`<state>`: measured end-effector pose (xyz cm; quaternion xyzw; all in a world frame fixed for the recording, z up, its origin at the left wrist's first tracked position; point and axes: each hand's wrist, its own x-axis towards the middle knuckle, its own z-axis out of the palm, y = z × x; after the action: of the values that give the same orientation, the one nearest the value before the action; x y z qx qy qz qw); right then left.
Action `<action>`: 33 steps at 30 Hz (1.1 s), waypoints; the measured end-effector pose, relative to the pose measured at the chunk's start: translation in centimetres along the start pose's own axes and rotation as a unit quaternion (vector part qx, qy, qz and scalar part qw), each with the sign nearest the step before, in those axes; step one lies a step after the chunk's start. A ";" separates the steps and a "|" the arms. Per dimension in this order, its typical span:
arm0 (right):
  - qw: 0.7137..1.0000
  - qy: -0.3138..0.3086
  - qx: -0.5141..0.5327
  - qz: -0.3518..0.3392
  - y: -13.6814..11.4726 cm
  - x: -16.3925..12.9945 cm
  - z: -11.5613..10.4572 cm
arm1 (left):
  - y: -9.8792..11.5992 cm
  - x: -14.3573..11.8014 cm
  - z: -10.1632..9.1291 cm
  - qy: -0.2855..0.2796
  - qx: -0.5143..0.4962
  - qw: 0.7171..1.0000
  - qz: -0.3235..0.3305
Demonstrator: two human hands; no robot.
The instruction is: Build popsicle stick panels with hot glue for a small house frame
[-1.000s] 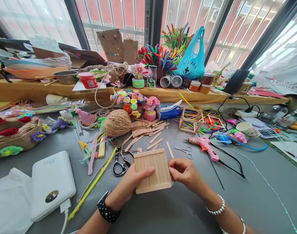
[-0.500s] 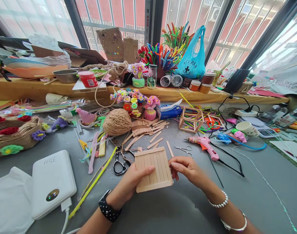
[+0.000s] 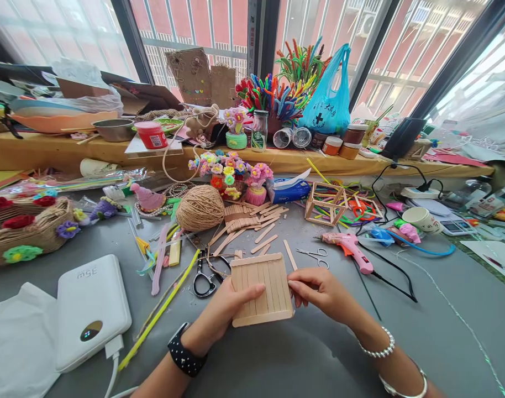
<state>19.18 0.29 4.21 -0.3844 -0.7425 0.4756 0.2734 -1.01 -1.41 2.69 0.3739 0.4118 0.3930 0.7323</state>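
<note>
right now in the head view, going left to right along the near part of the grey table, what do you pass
white tissue → white power bank → yellow pipe cleaner → black scissors → left hand → popsicle-stick panel → right hand → pink glue gun

white tissue [image 3: 16, 337] cut off at edge
</note>
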 end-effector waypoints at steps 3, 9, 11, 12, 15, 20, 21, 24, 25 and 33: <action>0.998 0.030 -0.050 -0.019 -0.2 0.0 0.3 | 0.0 -0.1 0.1 0.009 -0.013 1.000 -0.001; 0.988 0.080 -0.119 -0.064 0.0 0.1 0.8 | 0.1 -0.2 0.1 -0.003 -0.020 1.000 -0.012; 0.987 0.085 -0.119 -0.068 0.0 0.0 0.8 | 0.1 -0.2 0.2 0.005 -0.017 1.000 -0.008; 0.988 0.082 -0.108 -0.068 0.1 0.0 0.8 | 0.2 -0.2 0.2 0.008 -0.016 1.000 -0.006; 0.995 0.056 -0.055 -0.062 0.4 0.0 1.1 | 0.3 -0.2 0.5 0.012 -0.021 1.000 0.000; 0.995 0.069 -0.052 -0.044 0.8 0.1 1.5 | 0.4 -0.4 0.8 -0.005 -0.021 1.000 -0.006; 0.995 0.066 -0.057 -0.046 0.7 0.1 1.4 | 0.4 -0.4 0.8 -0.010 -0.022 1.000 -0.008; 0.995 0.032 -0.070 -0.065 0.4 -0.1 1.0 | 0.4 -0.5 0.6 -0.027 -0.025 0.999 -0.014; 0.995 0.019 -0.073 -0.072 0.3 -0.1 0.8 | 0.4 -0.6 0.5 -0.034 -0.026 0.999 -0.016; 0.990 -0.083 -0.050 -0.099 -0.4 -0.5 -0.5 | 0.5 -0.5 -0.4 -0.112 -0.014 0.992 -0.054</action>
<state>19.69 0.02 4.77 -0.2812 -0.8198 0.4387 0.2374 -1.64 -1.56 3.12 0.3829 0.3409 0.3144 0.7989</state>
